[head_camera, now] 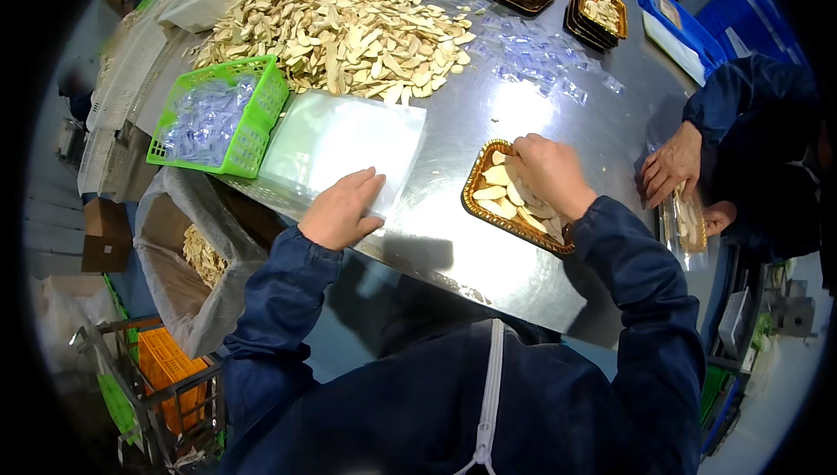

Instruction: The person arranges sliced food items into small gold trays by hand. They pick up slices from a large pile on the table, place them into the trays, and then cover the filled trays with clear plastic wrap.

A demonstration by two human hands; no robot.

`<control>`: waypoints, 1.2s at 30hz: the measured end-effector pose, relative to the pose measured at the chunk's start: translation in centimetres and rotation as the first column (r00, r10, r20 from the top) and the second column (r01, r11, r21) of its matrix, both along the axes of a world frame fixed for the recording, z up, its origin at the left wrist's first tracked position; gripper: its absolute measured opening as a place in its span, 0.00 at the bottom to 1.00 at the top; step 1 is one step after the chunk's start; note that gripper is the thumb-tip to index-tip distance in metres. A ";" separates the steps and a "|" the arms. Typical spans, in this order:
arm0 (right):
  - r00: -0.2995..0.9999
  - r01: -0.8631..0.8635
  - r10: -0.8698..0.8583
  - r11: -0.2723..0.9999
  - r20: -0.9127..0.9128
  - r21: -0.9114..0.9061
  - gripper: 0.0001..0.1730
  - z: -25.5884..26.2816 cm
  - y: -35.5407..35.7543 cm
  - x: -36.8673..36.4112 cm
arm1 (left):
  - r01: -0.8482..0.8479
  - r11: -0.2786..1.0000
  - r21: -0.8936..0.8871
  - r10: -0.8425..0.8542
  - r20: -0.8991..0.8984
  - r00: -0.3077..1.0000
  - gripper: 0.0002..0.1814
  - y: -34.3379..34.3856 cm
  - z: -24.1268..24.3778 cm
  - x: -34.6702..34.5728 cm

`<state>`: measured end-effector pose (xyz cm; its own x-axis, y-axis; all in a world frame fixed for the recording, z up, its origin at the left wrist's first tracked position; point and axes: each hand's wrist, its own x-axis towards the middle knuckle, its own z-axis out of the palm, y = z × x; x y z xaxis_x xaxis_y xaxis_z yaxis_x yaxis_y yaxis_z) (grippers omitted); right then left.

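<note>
My left hand [346,207] lies flat, fingers together and thumb apart, on the near right edge of a stack of clear plastic bags [340,141]. My right hand [552,171] is over the upper right part of a brown and gold plastic tray [476,177] of pale dried slices [500,193]. Its fingers are curled down at the tray's far rim; whether they hold a slice or the rim is hidden. Beyond the bags is a large heap of dried slices [340,30]. A green basket [258,128] of small clear packets [209,122] stands left of the bags.
Loose packets [536,50] are scattered past the tray. Stacked filled trays [595,14] stand at the back, near a blue bin [680,23]. At the right, a co-worker's hands [673,161] handle a bagged tray [686,226]. A lined box [173,279] is below the table's left edge.
</note>
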<state>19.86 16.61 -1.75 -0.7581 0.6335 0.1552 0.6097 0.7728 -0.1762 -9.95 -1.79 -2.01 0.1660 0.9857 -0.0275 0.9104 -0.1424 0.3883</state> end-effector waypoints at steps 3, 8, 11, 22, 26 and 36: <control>0.998 -0.057 0.056 0.995 0.011 0.087 0.03 -0.9 -0.1 0.1 | 0.014 1.000 -0.006 -0.014 0.001 1.000 0.39 0.0 0.5 0.1; 0.999 -0.042 0.040 0.998 0.030 0.050 0.03 -0.7 -0.4 -0.4 | 0.054 0.998 0.039 -0.053 -0.013 0.998 0.38 -0.1 0.2 -0.6; 0.998 -0.070 0.070 0.996 -0.003 0.054 0.03 -0.4 -0.2 -0.2 | 0.080 0.995 0.055 -0.078 -0.035 0.996 0.32 -0.1 0.7 -1.1; 0.998 0.028 -0.027 1.000 0.052 -0.014 0.08 -1.7 0.5 -1.0 | -0.036 0.985 0.169 0.030 0.040 0.999 0.09 -0.2 -0.7 -0.3; 0.998 0.016 -0.021 0.995 -0.061 -0.094 0.07 0.6 -0.1 -1.3 | -0.191 0.965 0.181 0.189 0.026 0.982 0.04 -0.6 -0.3 0.9; 0.967 -0.055 -0.050 0.917 -0.250 -0.394 0.09 5.2 -1.7 -3.2 | -0.173 0.974 0.144 0.153 0.141 0.978 0.21 -0.4 0.5 0.1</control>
